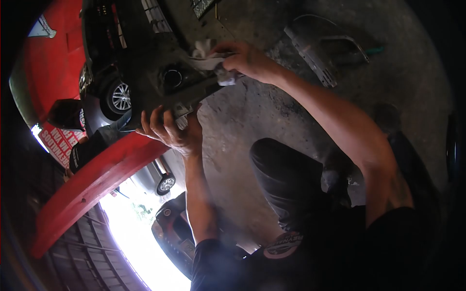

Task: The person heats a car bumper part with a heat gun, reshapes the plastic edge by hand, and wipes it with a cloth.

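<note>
A dark car bumper [150,89] with a round fog-light opening fills the upper left of the head view. My left hand [174,133] grips its near edge, fingers curled over the side and thumb apart. Up at the bumper's right end is my right hand [247,60], its fingers closed around a crumpled whitish cloth [227,76]. More of the pale cloth [204,51] shows beside my fingertips, against the bumper. The fingertips themselves are partly hidden by the cloth.
A long red curved panel [102,177] reaches from below my left hand to the lower left. A grey slotted part [310,56] lies on the stained concrete floor [233,126]. Parked cars [174,228] and another person's dark sleeve [90,150] are at left.
</note>
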Demonstrator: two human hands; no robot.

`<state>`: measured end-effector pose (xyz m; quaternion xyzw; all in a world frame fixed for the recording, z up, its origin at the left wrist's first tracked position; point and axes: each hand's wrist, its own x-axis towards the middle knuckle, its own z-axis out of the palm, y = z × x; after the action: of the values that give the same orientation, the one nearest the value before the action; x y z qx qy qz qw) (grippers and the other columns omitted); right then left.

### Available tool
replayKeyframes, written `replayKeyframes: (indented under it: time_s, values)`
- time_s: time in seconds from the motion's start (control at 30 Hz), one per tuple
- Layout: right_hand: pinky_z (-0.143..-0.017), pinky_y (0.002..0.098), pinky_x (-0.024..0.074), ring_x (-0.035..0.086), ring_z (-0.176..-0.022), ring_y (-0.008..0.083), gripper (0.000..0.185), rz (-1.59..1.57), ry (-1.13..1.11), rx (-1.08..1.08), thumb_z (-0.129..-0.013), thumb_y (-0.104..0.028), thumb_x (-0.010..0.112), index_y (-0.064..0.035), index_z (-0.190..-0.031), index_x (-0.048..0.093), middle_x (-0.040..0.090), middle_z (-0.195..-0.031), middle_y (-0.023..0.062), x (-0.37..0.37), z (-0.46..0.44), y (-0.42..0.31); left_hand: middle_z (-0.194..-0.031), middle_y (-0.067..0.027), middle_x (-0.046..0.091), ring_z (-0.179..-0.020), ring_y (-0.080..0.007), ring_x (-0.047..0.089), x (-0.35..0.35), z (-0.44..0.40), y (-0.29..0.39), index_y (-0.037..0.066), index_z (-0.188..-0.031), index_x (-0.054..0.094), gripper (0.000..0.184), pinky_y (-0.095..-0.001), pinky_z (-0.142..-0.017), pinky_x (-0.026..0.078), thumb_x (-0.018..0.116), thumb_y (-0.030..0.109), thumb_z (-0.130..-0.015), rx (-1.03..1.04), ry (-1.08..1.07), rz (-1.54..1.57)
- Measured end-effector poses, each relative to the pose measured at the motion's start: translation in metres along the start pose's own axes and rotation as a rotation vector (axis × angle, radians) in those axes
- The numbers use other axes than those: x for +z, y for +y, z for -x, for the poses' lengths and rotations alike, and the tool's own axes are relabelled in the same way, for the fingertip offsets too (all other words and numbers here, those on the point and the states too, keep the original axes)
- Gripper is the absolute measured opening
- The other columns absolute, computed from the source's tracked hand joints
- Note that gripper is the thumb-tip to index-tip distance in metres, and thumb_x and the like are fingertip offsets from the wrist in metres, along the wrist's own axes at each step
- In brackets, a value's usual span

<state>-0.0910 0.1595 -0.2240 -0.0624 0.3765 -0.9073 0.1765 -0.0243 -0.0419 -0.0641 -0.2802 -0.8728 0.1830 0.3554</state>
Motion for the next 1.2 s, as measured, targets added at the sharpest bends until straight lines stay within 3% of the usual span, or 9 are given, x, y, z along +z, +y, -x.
replayKeyframes:
  time_s: [0.17,0.2,0.27,0.37,0.57,0.77,0.87,1.0,1.2]
  values:
    - [-0.068,0.0288,0.0548,0.068,-0.083,0.0137,0.045,-0.235,-0.159,-0.250,-0.079,-0.006,0.069,-0.0016,-0.124,0.070,0.071,-0.102,0.0070,0.062,-0.029,-0.042,-0.123,-0.0075,0.060,-0.133,-0.0421,0.051,0.000,0.002,0.003,0.013,-0.115,0.058,0.074,-0.0697,-0.117,0.027,0.100,0.044,-0.062,-0.007,-0.013,-0.008]
    - [-0.070,0.0297,0.0547,0.068,-0.084,0.0144,0.039,0.149,-0.251,-0.330,-0.080,-0.008,0.072,-0.0041,-0.119,0.073,0.073,-0.100,0.0060,0.064,-0.032,-0.047,-0.124,-0.0079,0.060,-0.133,-0.0424,0.051,0.001,0.003,0.003,0.013,-0.115,0.057,0.073,-0.0703,-0.118,0.026,0.099,0.043,-0.063,-0.006,-0.005,-0.002]
    - [-0.072,0.0311,0.0544,0.070,-0.085,0.0154,0.034,0.086,-0.498,-0.080,-0.080,-0.014,0.075,-0.0030,-0.112,0.075,0.075,-0.098,0.0082,0.076,-0.032,-0.042,-0.126,-0.0086,0.059,-0.134,-0.0429,0.050,0.000,0.006,0.002,0.014,-0.116,0.056,0.073,-0.0705,-0.118,0.026,0.099,0.043,-0.065,0.006,-0.007,0.008]
    - [-0.073,0.0321,0.0547,0.070,-0.083,0.0165,0.035,0.426,-0.609,-0.061,-0.080,-0.019,0.076,-0.0014,-0.110,0.076,0.076,-0.096,0.0113,0.069,-0.046,-0.031,-0.128,-0.0093,0.057,-0.134,-0.0432,0.049,-0.006,0.004,0.005,0.014,-0.116,0.056,0.071,-0.0706,-0.117,0.027,0.098,0.042,-0.066,0.003,-0.048,0.013]
    - [-0.079,0.0310,0.0545,0.072,-0.090,0.0168,0.038,0.753,-0.517,-0.103,-0.083,-0.024,0.077,-0.0003,-0.113,0.076,0.077,-0.096,0.0130,0.064,-0.068,0.012,-0.129,-0.0103,0.056,-0.133,-0.0440,0.050,-0.004,-0.001,0.006,0.015,-0.113,0.058,0.068,-0.0725,-0.115,0.026,0.097,0.044,-0.066,-0.049,-0.049,0.054]
    - [-0.085,0.0294,0.0533,0.070,-0.097,0.0160,0.041,0.320,-0.553,-0.050,-0.088,-0.025,0.080,0.0050,-0.115,0.075,0.076,-0.104,0.0115,0.068,-0.034,-0.062,-0.132,-0.0118,0.055,-0.134,-0.0441,0.050,-0.003,0.001,0.005,0.015,-0.115,0.059,0.071,-0.0721,-0.117,0.024,0.098,0.044,-0.064,-0.048,0.002,0.039]
    - [-0.086,0.0284,0.0527,0.069,-0.098,0.0158,0.040,-0.139,-0.574,0.111,-0.089,-0.025,0.079,0.0050,-0.115,0.075,0.076,-0.104,0.0108,0.064,-0.040,-0.023,-0.133,-0.0125,0.054,-0.134,-0.0442,0.049,-0.004,0.000,0.009,0.015,-0.114,0.059,0.071,-0.0719,-0.117,0.023,0.099,0.045,-0.064,-0.051,-0.015,0.021]
    - [-0.085,0.0285,0.0534,0.069,-0.097,0.0141,0.034,0.566,-0.518,0.098,-0.092,-0.022,0.075,0.0040,-0.114,0.075,0.076,-0.102,0.0125,0.059,-0.052,-0.010,-0.132,-0.0129,0.054,-0.135,-0.0442,0.048,-0.008,0.003,0.008,0.015,-0.114,0.059,0.070,-0.0709,-0.117,0.024,0.099,0.043,-0.063,-0.060,-0.041,0.045]
    - [-0.077,0.0295,0.0541,0.070,-0.086,0.0148,0.031,0.341,-0.555,-0.093,-0.093,-0.023,0.074,0.0025,-0.111,0.076,0.077,-0.096,0.0095,0.075,-0.045,-0.024,-0.132,-0.0134,0.055,-0.136,-0.0446,0.047,-0.003,0.002,0.005,0.015,-0.113,0.060,0.066,-0.0722,-0.119,0.020,0.098,0.039,-0.065,-0.082,-0.012,0.074]
